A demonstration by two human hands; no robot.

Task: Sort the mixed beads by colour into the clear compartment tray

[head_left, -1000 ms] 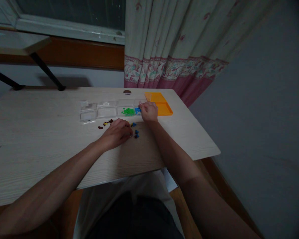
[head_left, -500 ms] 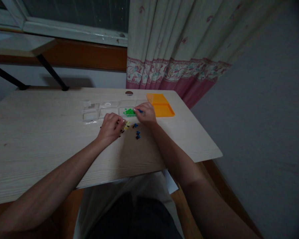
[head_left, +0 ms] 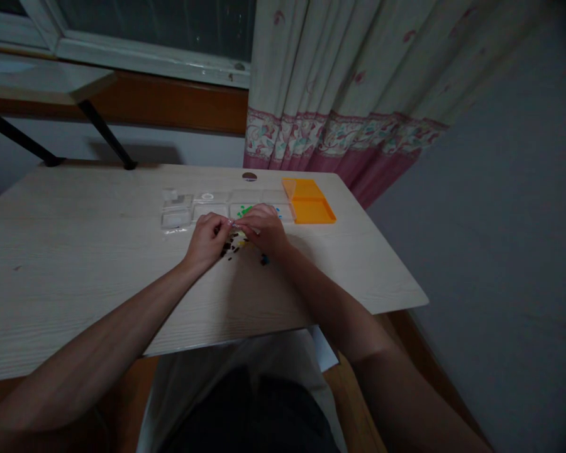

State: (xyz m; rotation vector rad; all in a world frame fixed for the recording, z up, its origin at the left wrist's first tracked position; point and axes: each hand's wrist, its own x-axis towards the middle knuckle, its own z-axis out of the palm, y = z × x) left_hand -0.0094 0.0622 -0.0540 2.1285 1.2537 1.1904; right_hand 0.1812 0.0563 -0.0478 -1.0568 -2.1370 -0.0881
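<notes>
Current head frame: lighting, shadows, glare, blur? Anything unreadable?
Head view: dim overall, top right corner fading to black; head view: soft shadow on the table, below the right hand in the image; head view: faint glints on the clear case; head view: small dark pieces lack crisp edges, and anything pinched between the hands is too small to identify.

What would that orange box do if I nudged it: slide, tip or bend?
The orange box would probably slide rather than tip, as it lies low and flat. It looks thin-walled, so probably light, and its straight outline hints at stiffness.
</notes>
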